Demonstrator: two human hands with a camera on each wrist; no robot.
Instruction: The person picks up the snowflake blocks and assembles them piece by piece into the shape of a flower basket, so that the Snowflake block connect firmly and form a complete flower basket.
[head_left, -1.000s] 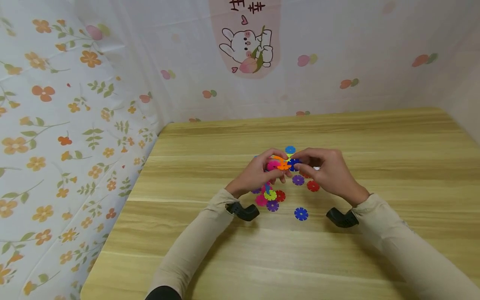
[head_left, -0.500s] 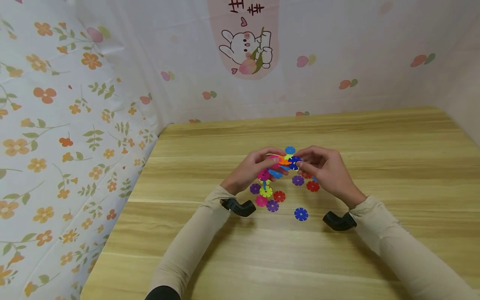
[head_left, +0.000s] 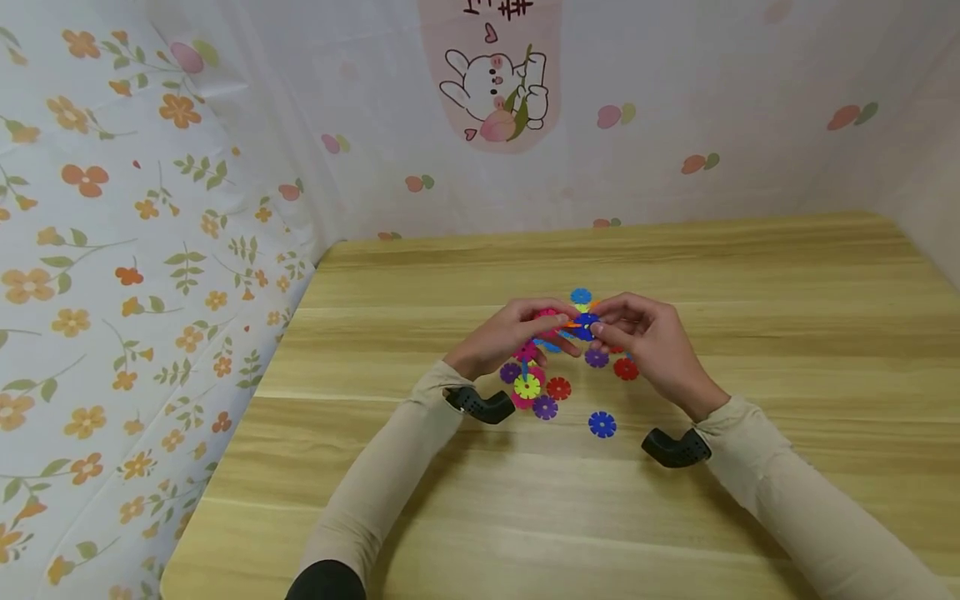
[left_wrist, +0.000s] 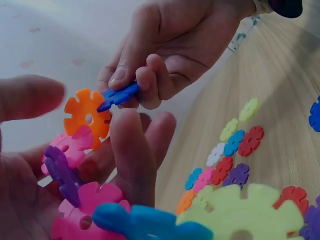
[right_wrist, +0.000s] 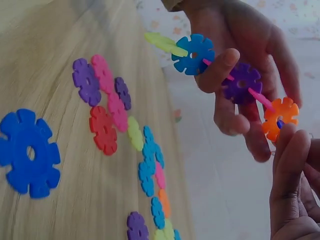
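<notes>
A chain of interlocking flower-shaped plastic discs hangs from my left hand, which holds it between thumb and fingers. From the low end run a yellow-green disc, a light blue disc, a pink one, a purple disc, another pink disc and an orange disc at the top. Thumb and fingers of my right hand pinch a dark blue disc. Its edge meets the orange disc's rim; how deep it sits in a slot is unclear, since fingertips cover part of it.
Loose discs lie on the wooden table below and behind the hands, among them a red disc, a purple disc and a blue disc nearer the front. Patterned cloth hangs behind the table.
The orange disc has turned from flat to nearly edge-on in the head view. The chain's low end has swung slightly left. Both hands stay close together, the dark blue disc still pinched.
</notes>
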